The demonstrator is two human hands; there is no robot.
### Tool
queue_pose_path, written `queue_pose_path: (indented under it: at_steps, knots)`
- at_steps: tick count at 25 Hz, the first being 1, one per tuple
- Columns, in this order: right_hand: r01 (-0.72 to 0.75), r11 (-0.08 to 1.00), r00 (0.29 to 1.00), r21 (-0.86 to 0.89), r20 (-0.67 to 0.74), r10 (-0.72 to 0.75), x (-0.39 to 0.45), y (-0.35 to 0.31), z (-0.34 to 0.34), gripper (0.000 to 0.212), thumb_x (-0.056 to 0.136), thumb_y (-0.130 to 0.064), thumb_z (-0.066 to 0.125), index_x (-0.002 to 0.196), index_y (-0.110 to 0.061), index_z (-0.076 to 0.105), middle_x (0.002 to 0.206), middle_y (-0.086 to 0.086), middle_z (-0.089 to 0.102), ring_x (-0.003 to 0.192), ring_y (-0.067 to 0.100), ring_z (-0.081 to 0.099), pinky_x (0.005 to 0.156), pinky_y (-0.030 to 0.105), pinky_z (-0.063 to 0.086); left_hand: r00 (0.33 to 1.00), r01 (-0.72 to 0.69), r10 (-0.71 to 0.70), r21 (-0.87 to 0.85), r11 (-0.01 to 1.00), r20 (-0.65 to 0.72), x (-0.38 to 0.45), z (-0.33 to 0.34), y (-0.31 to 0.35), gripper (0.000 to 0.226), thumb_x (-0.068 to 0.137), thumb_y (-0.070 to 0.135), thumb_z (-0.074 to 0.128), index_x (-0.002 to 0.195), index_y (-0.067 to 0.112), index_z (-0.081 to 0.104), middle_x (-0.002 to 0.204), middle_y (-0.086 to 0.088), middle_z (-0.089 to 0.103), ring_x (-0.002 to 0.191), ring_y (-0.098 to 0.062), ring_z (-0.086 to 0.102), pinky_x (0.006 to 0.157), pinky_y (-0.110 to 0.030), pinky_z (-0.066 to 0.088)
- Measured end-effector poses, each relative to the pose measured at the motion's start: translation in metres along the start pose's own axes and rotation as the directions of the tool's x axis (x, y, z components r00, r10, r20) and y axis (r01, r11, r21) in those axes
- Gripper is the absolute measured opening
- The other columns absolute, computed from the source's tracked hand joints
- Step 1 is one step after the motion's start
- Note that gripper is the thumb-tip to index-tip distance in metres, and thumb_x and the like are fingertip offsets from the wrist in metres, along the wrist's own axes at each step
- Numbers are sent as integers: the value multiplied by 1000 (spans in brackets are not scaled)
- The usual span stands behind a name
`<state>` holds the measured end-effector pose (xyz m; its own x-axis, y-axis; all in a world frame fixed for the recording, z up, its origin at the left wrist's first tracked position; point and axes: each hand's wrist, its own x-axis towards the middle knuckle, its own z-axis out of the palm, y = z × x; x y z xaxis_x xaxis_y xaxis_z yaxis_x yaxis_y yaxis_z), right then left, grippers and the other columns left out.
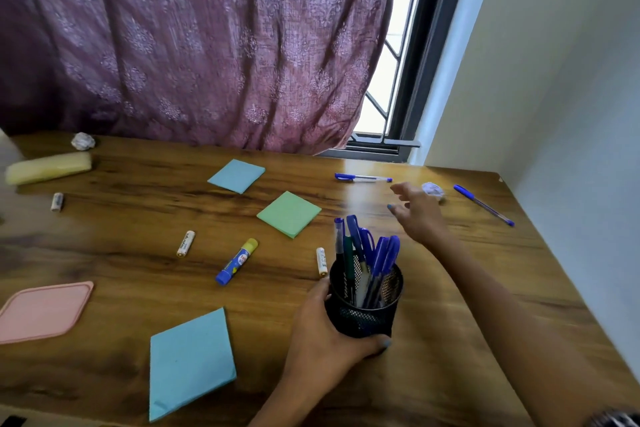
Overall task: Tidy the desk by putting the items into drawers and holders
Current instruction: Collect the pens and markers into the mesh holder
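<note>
A black mesh pen holder (363, 312) with several blue pens stands on the wooden desk (138, 288). My left hand (325, 333) grips the holder from its left side. My right hand (419, 211) hovers open above the desk behind the holder, empty, fingers spread. One blue pen (362, 178) lies beyond it near the window. Another blue pen (483, 204) lies to its right. A crumpled paper ball (433, 189) sits just past my right hand.
Scattered on the desk: a glue stick (237, 262), batteries (186, 243) (321, 261) (57, 202), sticky-note pads in blue (236, 175) (190, 359) and green (289, 214), a pink lid (43, 310), a yellow case (48, 167), another paper ball (83, 141). Curtain behind, wall at right.
</note>
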<state>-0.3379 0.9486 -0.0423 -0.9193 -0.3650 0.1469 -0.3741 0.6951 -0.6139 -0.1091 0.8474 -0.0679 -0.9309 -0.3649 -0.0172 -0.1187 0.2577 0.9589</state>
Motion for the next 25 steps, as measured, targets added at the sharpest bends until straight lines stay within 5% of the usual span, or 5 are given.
queue_pose_path:
  at_steps: [8,16,19,22,25]
  knots:
    - [37,931,982,-364,184,34,97,7,83,64,94,-11,41,150,-11,10,159,9,13,148,24,7,118,47,6,996,-14,13,-12,1000,-85,49,-25,-5,73,39,25,92,95,46,50,93,33,63,94,20,55,75,-1,46]
    - [68,830,988,-554,151,19,108,-4,67,26,92,-11,49,116,-8,58,109,15,60,99,32,59,81,40,49,995,-61,61,1,998,-75,51,-26,-4,71,42,24,90,100,44,53,103,36,60,97,18,56,79,-1,44]
    - [-139,990,985,-26,96,141,94,-18,31,33,88,-7,57,119,-3,50,102,19,63,85,30,63,79,43,54,996,-60,60,4,998,-73,50,-23,0,71,42,23,90,98,46,53,104,36,60,99,16,56,82,-4,45]
    - [-62,748,998,660,18,66,51,-52,-35,57,87,5,58,133,-4,27,81,14,58,67,22,61,65,33,59,994,-52,53,19,998,-96,47,-18,2,72,39,28,91,96,48,52,98,29,65,98,12,58,83,-7,47]
    - [178,756,983,630,-142,-114,-5,-81,-85,65,85,4,62,136,-19,30,77,10,62,63,19,67,65,29,60,994,-28,30,14,1000,-106,47,-13,6,70,41,26,92,92,49,50,96,28,63,96,12,57,81,-7,47]
